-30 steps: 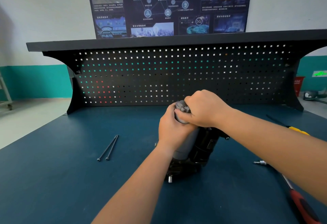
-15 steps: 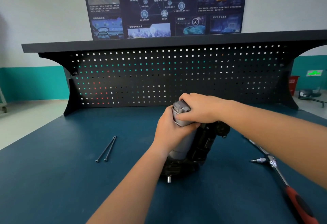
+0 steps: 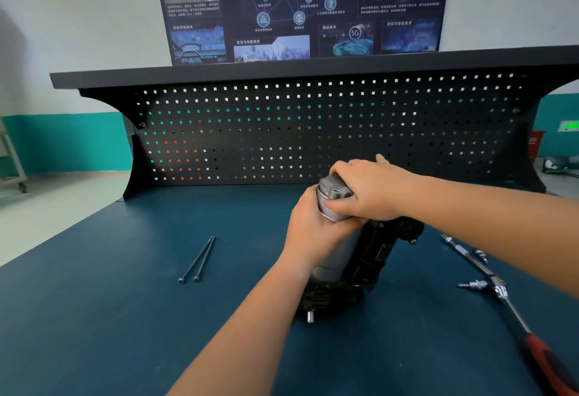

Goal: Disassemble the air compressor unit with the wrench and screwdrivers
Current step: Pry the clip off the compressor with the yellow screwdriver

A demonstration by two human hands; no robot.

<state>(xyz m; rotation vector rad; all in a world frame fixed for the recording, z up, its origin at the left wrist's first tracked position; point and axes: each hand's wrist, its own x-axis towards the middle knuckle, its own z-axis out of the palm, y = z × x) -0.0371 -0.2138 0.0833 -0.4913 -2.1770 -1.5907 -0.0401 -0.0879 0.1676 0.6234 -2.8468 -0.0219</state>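
The air compressor (image 3: 346, 258) stands tilted in the middle of the blue bench top (image 3: 125, 317). Its black base is on the mat and its grey body leans up toward twelve o'clock. A short metal stud (image 3: 310, 316) sticks out of the base at six o'clock. Both hands are clamped on the top of the unit and touch each other there. The left hand (image 3: 313, 226) comes in from seven o'clock and wraps round the grey body just under the grey end cap (image 3: 333, 193). The right hand (image 3: 376, 189) reaches in from three o'clock, with its fingers curled over the top of the cap and its thumb pressed along the near edge. Whether the cap has parted from the body cannot be told, as the hands cover the joint. At nine o'clock from the compressor, well apart from it, two long dark bolts (image 3: 197, 259) lie side by side on the mat, heads toward the near edge. At four o'clock a wrench (image 3: 529, 337) with a red and black handle lies on the mat, its metal head nearest the compressor. A small metal bit (image 3: 471, 285) lies just beside that head. A thin metal shaft (image 3: 463, 253) runs from the head toward two o'clock, passing close by the right forearm. At twelve o'clock a black pegboard (image 3: 282, 132) rises behind the bench, and a dark poster (image 3: 297, 7) hangs on the wall above it.
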